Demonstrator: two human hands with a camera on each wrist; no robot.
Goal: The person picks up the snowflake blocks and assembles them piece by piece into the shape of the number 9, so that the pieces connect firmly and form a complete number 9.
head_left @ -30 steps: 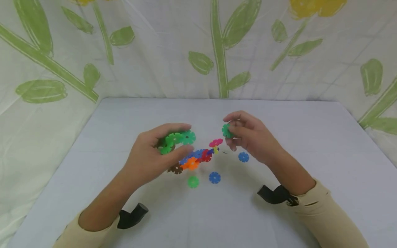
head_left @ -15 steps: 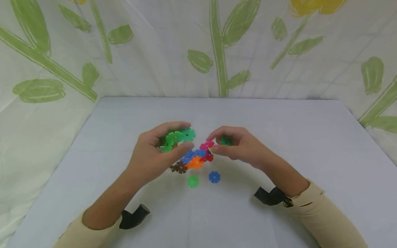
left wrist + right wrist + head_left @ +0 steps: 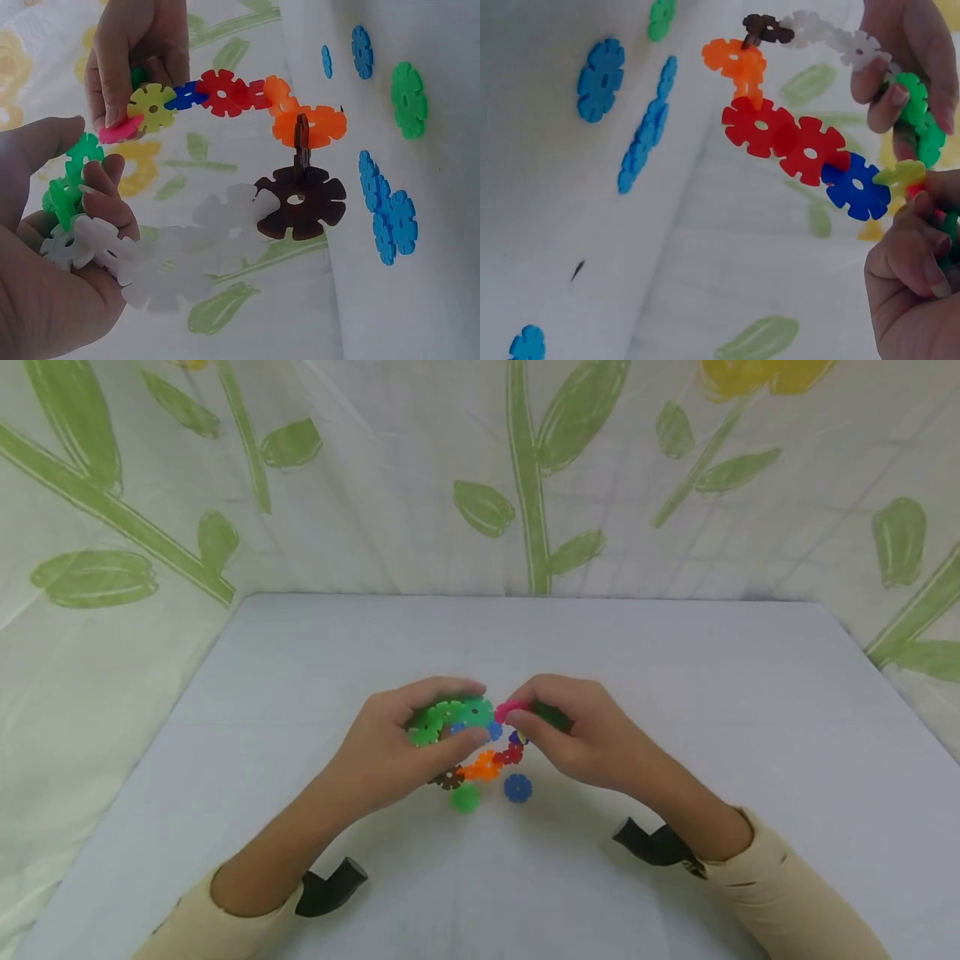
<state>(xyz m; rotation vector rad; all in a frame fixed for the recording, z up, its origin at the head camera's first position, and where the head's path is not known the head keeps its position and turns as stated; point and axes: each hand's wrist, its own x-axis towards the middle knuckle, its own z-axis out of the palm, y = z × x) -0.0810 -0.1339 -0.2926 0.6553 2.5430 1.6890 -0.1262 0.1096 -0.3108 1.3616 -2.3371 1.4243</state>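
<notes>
A chain of interlocking plastic snowflake discs hangs between both hands above the table. My left hand point(image 3: 378, 739) holds its green end, where a teal-green disc point(image 3: 476, 711) sticks out past the fingertips. White discs point(image 3: 169, 274), brown discs point(image 3: 322, 206), orange discs point(image 3: 486, 766), red discs point(image 3: 759, 139), a dark blue disc point(image 3: 855, 201) and a yellow disc point(image 3: 154, 97) follow along it. At the other end, my right hand point(image 3: 592, 731) pinches the pink disc point(image 3: 120, 131), close to the teal-green one; whether they touch I cannot tell. A loose green disc point(image 3: 551, 716) sits within the right hand, partly hidden.
On the white table point(image 3: 675, 677) lie a light green disc point(image 3: 465, 798), a blue disc point(image 3: 517, 788), a joined group of blue discs point(image 3: 390, 217) and another blue disc point(image 3: 529, 345). A flower-patterned cloth point(image 3: 390, 485) hangs behind the table.
The right hand has moved left from holding the green disc up to pinching the pink end, the green disc now tucked inside. The left hand has shifted right, bringing both ends close.
</notes>
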